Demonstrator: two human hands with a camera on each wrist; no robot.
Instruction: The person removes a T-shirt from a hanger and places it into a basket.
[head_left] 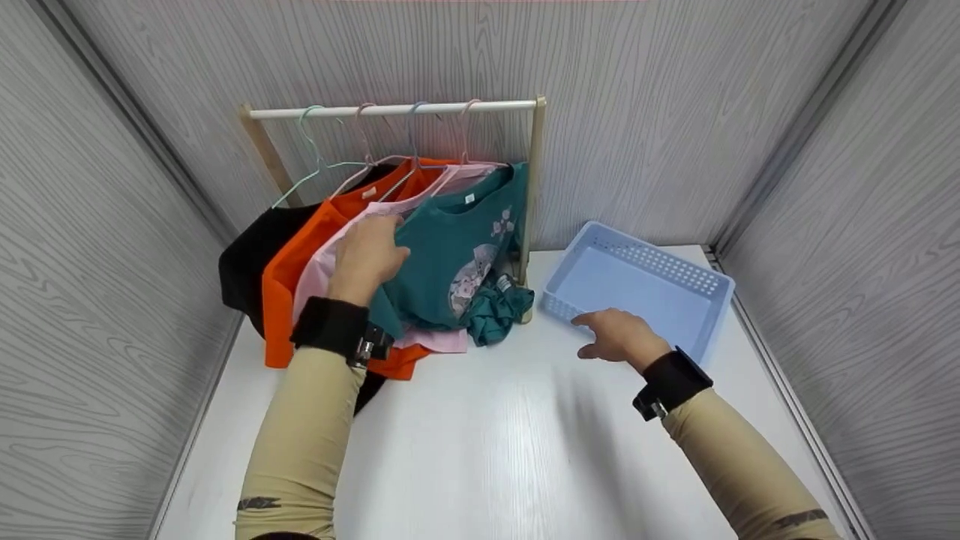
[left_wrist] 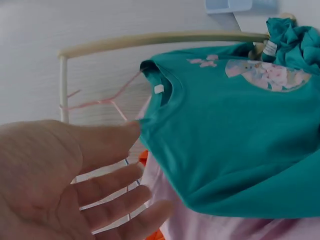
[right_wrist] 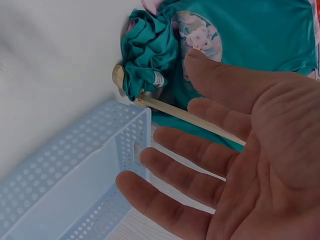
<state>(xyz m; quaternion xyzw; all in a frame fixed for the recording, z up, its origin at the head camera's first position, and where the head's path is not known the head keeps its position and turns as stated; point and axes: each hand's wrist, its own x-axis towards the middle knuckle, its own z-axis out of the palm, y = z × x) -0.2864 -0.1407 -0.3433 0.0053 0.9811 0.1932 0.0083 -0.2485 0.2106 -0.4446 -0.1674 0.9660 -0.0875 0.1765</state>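
Observation:
A teal shirt [head_left: 450, 247] with a floral fan print hangs from a pink hanger [head_left: 465, 135] at the right end of a small rack. Its lower part is bunched up beside the rack's foot. My left hand [head_left: 367, 251] is at the shirt's left shoulder, fingers spread and slightly bent. In the left wrist view the thumb tip [left_wrist: 132, 129] overlaps the shoulder edge by the neckline. Over the near left side of a light blue basket [head_left: 637, 292], my right hand [head_left: 619, 335] hovers with loosely extended fingers and holds nothing.
Left of the teal shirt hang pink [head_left: 319, 274], orange [head_left: 281, 277] and black [head_left: 247, 259] garments. A white bar [head_left: 300, 113] on wooden posts [head_left: 535, 172] carries the hangers. Grey wood-grain walls [head_left: 97, 300] enclose the white table [head_left: 480, 450].

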